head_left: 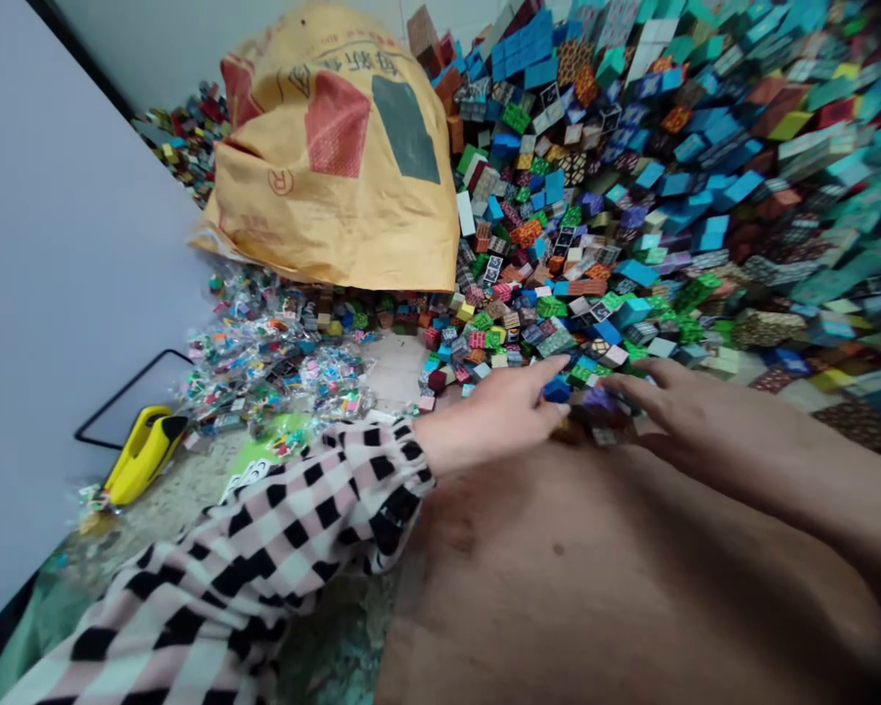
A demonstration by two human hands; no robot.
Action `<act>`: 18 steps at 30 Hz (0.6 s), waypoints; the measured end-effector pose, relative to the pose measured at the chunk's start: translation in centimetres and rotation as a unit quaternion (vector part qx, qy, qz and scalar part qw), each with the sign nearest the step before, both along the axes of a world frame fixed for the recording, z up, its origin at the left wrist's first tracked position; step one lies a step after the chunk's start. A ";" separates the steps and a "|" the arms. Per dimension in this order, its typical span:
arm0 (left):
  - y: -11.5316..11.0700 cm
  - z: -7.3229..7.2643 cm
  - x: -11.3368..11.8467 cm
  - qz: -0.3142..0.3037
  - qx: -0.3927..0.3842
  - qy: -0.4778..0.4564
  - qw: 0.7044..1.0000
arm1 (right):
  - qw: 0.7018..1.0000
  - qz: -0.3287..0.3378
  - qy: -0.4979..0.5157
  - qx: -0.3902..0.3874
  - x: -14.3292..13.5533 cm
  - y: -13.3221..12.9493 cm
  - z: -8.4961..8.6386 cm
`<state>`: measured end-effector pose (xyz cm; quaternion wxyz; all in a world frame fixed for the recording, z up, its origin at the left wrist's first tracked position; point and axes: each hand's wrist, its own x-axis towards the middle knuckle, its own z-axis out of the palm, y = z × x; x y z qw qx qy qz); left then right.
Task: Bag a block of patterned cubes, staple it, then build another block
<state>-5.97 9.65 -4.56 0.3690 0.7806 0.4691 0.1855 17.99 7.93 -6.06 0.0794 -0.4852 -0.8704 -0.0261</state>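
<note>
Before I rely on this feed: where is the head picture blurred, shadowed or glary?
Head view: colored blocks smear toward the right edge, clearer near the middle; a soft dark shadow lies on the brown surface below the right arm; bright glints break up the clear plastic bags.

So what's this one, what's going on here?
A person has both hands at the near edge of a big heap of small coloured blocks. The left hand and right hand face each other, with a few blocks between them; blur hides whether either grips any. A brown board lies in front. Beyond the left hand, a yellow sack stands against the heap.
</note>
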 end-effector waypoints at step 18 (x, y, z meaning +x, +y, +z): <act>10.7 -2.6 -17.6 0.257 0.142 0.429 0.854 | 0.990 0.083 -0.012 -0.111 -25.2 12.3 -0.2</act>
